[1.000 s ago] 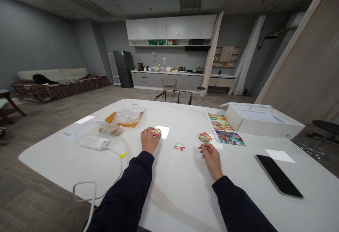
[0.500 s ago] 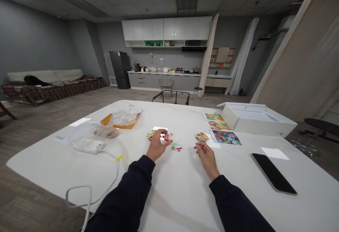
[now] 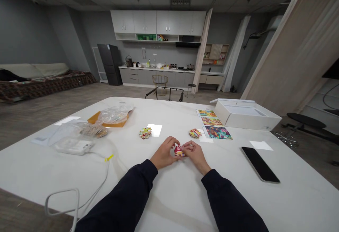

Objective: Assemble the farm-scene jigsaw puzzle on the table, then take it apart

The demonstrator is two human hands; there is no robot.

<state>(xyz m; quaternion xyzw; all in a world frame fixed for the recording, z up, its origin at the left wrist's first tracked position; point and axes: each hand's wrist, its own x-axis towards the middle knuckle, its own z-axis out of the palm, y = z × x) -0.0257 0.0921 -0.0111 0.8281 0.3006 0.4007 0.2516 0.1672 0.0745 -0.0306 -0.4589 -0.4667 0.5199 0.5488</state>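
Observation:
Close together over the white table [image 3: 174,196], my left hand [image 3: 166,153] and my right hand [image 3: 196,155] both pinch a small puzzle piece [image 3: 179,150] printed with a red barn. Fingers cover its edges, so I cannot tell whether it is one piece or a few joined. Beyond my left hand lies a heap of colorful puzzle pieces [image 3: 145,132]. A second heap of puzzle pieces [image 3: 195,133], mostly red and yellow, lies beyond my right hand.
Three picture cards [image 3: 217,132] lie beside a white box [image 3: 249,119] at the back right. A tablet [image 3: 260,164] rests at right. At left are a clear plastic bag [image 3: 114,114] on an orange-yellow tray, a bagged bundle [image 3: 94,129], a white power adapter [image 3: 73,145] and its cable [image 3: 102,182].
My left hand has brought the red puzzle piece nearer and rightward, and my right hand has closed on it too. The green and red pieces between my hands no longer show. The view has shifted.

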